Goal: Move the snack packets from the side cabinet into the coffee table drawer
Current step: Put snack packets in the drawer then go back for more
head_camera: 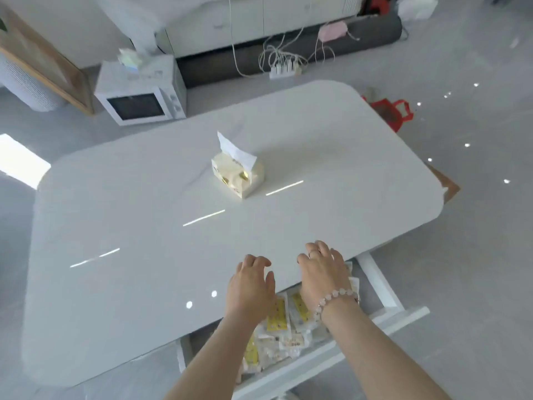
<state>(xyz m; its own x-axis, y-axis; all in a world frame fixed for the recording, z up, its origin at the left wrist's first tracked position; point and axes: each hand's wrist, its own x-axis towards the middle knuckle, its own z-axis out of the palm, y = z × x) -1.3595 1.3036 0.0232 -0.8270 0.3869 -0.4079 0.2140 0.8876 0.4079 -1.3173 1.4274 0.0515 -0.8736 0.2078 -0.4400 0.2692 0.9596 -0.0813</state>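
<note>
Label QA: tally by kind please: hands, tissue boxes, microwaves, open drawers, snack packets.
Hands: 2 (left hand, right hand)
Tissue box: 1
Microwave: 1
Open drawer: 1
Snack packets: heaped, partly hidden, cannot count
Total without packets: 5

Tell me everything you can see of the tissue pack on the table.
The tissue pack is a cream-coloured block in glossy wrap with gold marks. One white tissue sticks up from its top. It rests near the middle of the white coffee table, turned at an angle to its edges. Nothing else touches it.
</note>
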